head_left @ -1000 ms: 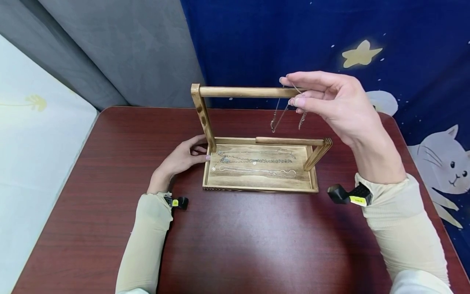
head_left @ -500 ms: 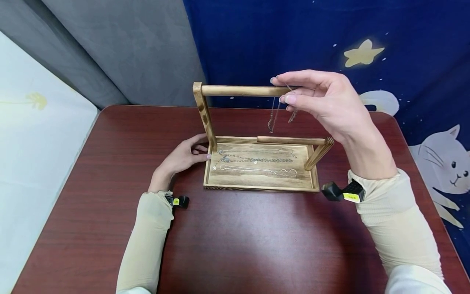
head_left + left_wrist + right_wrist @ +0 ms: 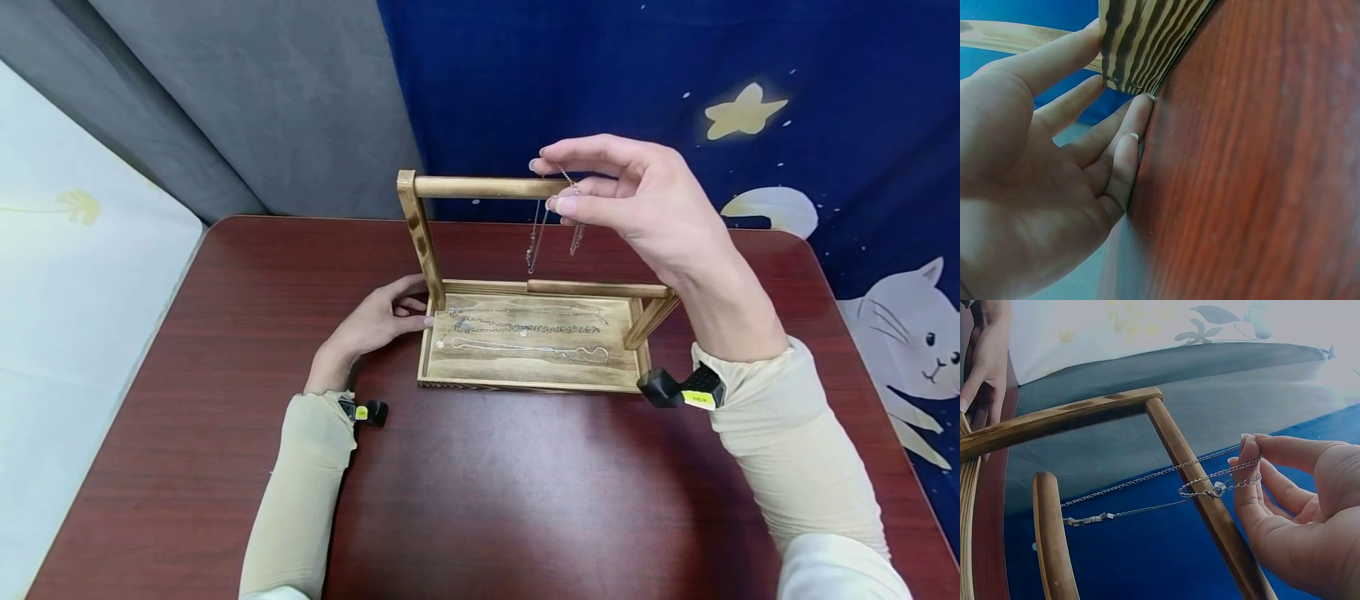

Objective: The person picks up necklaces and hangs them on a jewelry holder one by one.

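My right hand (image 3: 645,196) pinches a thin silver necklace (image 3: 1090,520) at its clasp end, between thumb and fingers. The necklace hangs in a loop, with small block-shaped beads along its lower part. The hand is at the right end of the upper wooden bar (image 3: 480,188) of a jewelry stand, its fingers covering that end. In the right wrist view, the chain passes the bar on both sides. My left hand (image 3: 372,322) touches the left end of the stand's tray (image 3: 525,387) with thumb and fingertips, beside the tall post (image 3: 420,237).
Several necklaces (image 3: 525,327) lie stretched out in the tray. A lower wooden bar (image 3: 600,289) on a short post (image 3: 651,321) stands at the right. The stand rests on a reddish-brown table (image 3: 480,483). A blue curtain (image 3: 600,75) and a grey one hang behind.
My right hand has moved left along the upper bar, carrying the hanging necklace with it. The left hand stays at the tray's left end.
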Demonstrator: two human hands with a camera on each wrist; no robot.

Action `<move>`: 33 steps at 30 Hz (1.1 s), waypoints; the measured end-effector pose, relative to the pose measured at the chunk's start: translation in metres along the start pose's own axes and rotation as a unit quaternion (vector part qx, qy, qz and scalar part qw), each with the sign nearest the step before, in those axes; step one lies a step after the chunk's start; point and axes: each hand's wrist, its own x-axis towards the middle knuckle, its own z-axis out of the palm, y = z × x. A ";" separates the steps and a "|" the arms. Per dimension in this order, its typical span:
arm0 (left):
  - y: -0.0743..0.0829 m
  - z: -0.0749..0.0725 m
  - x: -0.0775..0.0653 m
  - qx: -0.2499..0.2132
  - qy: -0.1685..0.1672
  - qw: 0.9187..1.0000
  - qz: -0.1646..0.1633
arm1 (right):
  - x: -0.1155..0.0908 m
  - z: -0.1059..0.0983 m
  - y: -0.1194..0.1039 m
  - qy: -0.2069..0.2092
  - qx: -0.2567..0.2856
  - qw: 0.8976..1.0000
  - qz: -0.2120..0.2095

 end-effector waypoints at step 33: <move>-0.004 0.001 0.002 -0.003 0.004 1.000 0.011 | 0.024 0.033 0.008 -0.028 -0.041 0.999 0.016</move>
